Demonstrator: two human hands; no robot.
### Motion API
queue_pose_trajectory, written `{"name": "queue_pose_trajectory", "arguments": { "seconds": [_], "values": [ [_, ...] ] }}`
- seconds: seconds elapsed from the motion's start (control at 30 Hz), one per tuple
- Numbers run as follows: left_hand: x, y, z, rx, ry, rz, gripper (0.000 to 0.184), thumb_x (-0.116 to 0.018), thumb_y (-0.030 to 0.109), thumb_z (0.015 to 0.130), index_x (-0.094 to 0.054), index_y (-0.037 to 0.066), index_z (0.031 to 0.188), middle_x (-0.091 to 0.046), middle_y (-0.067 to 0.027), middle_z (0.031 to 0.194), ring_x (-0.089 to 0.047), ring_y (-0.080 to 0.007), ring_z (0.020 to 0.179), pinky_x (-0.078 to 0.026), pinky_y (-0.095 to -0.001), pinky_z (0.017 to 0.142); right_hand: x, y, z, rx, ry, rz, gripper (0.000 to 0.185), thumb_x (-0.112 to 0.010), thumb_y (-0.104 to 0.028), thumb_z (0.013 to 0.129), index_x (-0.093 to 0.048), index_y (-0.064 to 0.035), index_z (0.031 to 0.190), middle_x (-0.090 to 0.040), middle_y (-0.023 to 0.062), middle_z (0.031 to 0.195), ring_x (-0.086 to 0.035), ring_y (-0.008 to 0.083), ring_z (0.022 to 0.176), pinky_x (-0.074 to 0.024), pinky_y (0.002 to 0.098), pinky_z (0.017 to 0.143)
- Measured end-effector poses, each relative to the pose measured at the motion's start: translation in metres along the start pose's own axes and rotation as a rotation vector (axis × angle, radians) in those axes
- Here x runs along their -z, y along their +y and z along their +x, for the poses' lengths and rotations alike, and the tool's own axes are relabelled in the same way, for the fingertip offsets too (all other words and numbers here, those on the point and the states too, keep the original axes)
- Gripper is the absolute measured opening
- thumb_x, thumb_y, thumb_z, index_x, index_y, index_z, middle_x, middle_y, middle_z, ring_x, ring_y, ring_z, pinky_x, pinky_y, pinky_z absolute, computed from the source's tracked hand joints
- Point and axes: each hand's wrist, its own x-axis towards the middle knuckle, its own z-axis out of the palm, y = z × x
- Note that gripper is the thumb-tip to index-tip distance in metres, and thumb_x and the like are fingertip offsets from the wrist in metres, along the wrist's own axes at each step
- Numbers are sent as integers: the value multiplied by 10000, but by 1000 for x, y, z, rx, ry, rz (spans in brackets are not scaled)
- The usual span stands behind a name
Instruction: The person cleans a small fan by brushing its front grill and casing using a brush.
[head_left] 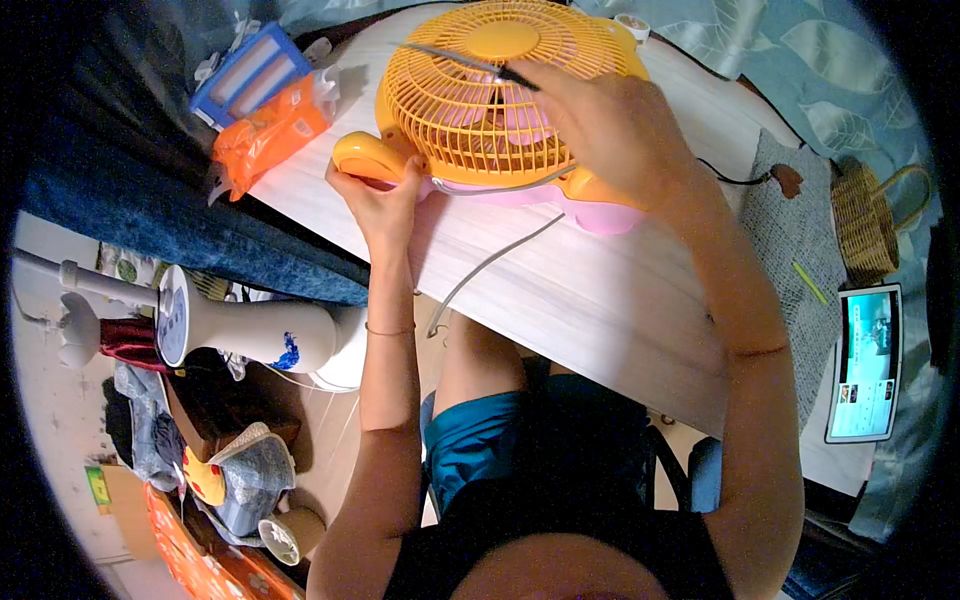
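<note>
A yellow fan (pixel 500 40) with a round slatted grille and a pink base lies on the white table, grille facing up. At its near left corner my left hand (pixel 384 205) is closed around a curved yellow part (pixel 370 158) of the fan. My right hand (pixel 610 125) is above the right side of the grille, fingers closed on a screwdriver (pixel 455 57) with a thin metal shaft and a dark handle. Its shaft points left across the grille; most of the handle is hidden in the hand. A grey cord (pixel 490 258) runs along the fan's front and hangs over the table edge.
An orange plastic bag (pixel 275 135) and a blue-framed box (pixel 252 75) sit at the back left. On the right are a grey mat (pixel 790 215), a wicker basket (pixel 865 225) and a lit tablet (pixel 865 365). A white standing appliance (pixel 260 330) is on the floor at left.
</note>
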Motion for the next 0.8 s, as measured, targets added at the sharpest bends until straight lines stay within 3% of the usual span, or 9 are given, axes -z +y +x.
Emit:
{"name": "queue_pose_trajectory", "arguments": {
  "seconds": [0.1, 0.2, 0.3, 0.4, 0.5, 0.7, 0.8],
  "values": [
    [0, -4, 1, -18, 3, -3, 737, -763, 111, 619, -267, -37, 1142, -396, -149, 1064, -458, -218, 971, -388, -319, 871, -2, 3, -3, -87, -134, -125, 293, -509, -211, 785, -546, -101, 1054, -606, 151, 675, -609, 322, 612, -487, 440, 548],
    [0, 0, 1, -20, 4, 0, 741, -766, 116, 617, -267, -37, 1142, -401, -148, 1057, -463, -218, 960, -393, -319, 860, -4, -10, -9, 102, -105, -68, 282, -497, -214, 792, -550, -98, 1044, -606, 153, 676, -615, 310, 624, -487, 436, 554],
    [0, -4, 0, -24, -3, 5, 745, -766, 117, 617, -265, -36, 1147, -409, -146, 1048, -467, -218, 953, -397, -319, 854, 5, -24, -10, 88, -325, -60, 263, -488, -198, 794, -558, -93, 1025, -607, 150, 673, -618, 302, 621, -488, 428, 556],
    [1, 1, 1, -53, 2, 55, 747, -766, 120, 618, -263, -36, 1148, -414, -146, 1045, -470, -218, 953, -398, -320, 855, 1, -4, -3, 80, -56, -4, 311, -515, -174, 810, -546, -123, 1116, -594, 163, 671, -585, 308, 564, -462, 397, 493],
    [0, 0, 1, -52, 11, 49, 741, -767, 123, 618, -267, -35, 1141, -416, -146, 1046, -471, -218, 953, -398, -322, 855, 6, 10, 1, -132, -163, -196, 303, -516, -173, 810, -552, -98, 1101, -594, 164, 678, -593, 304, 587, -471, 392, 519],
    [0, 1, 0, -51, 10, 48, 718, -766, 122, 620, -279, -31, 1125, -414, -144, 1044, -470, -219, 953, -396, -322, 851, -7, -13, -11, 90, -69, -121, 287, -507, -173, 819, -559, -112, 1096, -598, 160, 685, -592, 300, 595, -476, 401, 555],
    [0, 6, 0, -79, 10, 93, 713, -766, 124, 623, -282, -30, 1122, -413, -142, 1041, -469, -219, 951, -395, -321, 852, 3, -4, -4, 49, -252, 44, 297, -519, -170, 814, -555, -121, 1104, -601, 162, 698, -590, 307, 595, -475, 409, 552]
  ]
}}
